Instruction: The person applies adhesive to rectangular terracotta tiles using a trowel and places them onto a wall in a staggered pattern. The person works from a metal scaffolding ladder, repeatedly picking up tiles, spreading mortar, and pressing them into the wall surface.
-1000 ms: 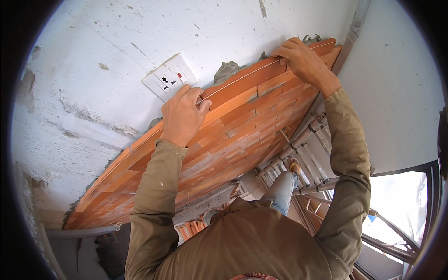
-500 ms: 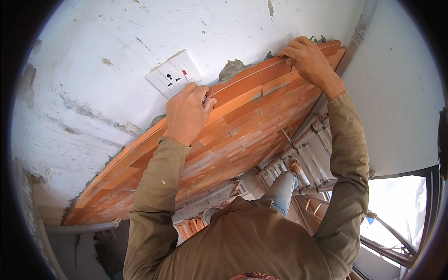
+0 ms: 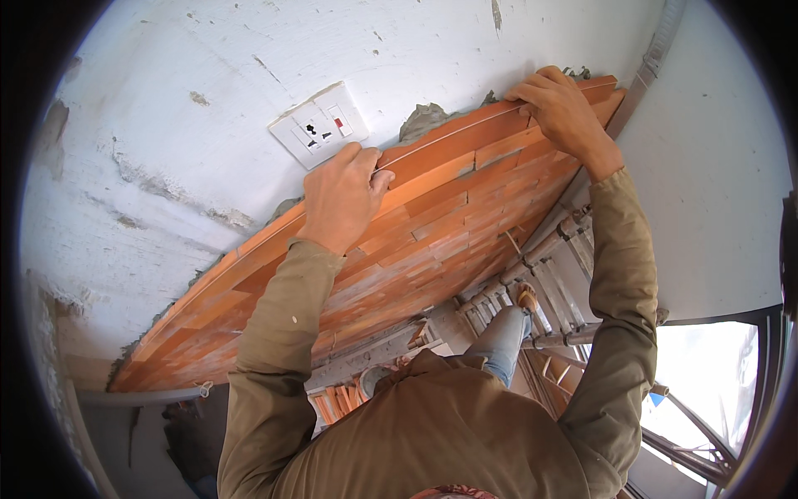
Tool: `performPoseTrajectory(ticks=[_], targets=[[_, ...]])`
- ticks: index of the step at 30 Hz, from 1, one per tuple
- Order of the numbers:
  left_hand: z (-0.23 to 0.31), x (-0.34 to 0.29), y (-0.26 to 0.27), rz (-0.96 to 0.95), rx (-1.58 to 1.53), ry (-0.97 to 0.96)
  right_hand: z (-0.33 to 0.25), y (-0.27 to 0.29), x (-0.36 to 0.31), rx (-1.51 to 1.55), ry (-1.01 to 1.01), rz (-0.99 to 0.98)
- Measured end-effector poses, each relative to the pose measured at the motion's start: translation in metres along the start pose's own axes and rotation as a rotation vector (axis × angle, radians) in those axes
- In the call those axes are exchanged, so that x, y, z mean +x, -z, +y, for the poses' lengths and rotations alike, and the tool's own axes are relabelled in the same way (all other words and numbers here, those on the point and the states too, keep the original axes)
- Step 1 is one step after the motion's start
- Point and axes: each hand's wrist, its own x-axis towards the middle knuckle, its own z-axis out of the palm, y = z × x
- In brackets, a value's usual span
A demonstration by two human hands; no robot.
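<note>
Both my hands are at the top course of a terracotta tile-clad wall face (image 3: 432, 224). My left hand (image 3: 341, 200) is closed at the left end of a long terracotta tile (image 3: 453, 143), fingers over its upper edge and thumb in front. Farther right, my right hand (image 3: 561, 108) grips the same course, its fingers bent over the top and the thumb on the front. A thin white string (image 3: 449, 133) runs along the tile between my hands, passing close to my left fingertips. Grey mortar (image 3: 422, 121) bulges behind the tile against the white wall.
A white socket plate (image 3: 319, 125) sits on the wall just above my left hand. Below right are metal scaffold rungs (image 3: 553, 291) with my foot (image 3: 526, 295) on them. Loose terracotta tiles (image 3: 337, 402) and a bucket (image 3: 371, 382) stand below. A grey conduit (image 3: 652, 62) runs up the corner.
The view has shifted slightly, so the wall, socket plate and hands sit a little farther right. Both hands keep their places on the top course.
</note>
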Motion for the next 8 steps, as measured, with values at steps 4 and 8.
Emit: performPoseTrajectory(ticks=[4, 8], targets=[[-0.0010, -0.0001, 0.0000, -0.001, 0.010, 0.002, -0.0029, 0.0012, 0.0005, 0.002, -0.011, 0.003], [-0.0019, -0.0015, 0.0021, -0.011, 0.023, 0.014, -0.0029, -0.0017, -0.0006, -0.033, -0.057, -0.022]])
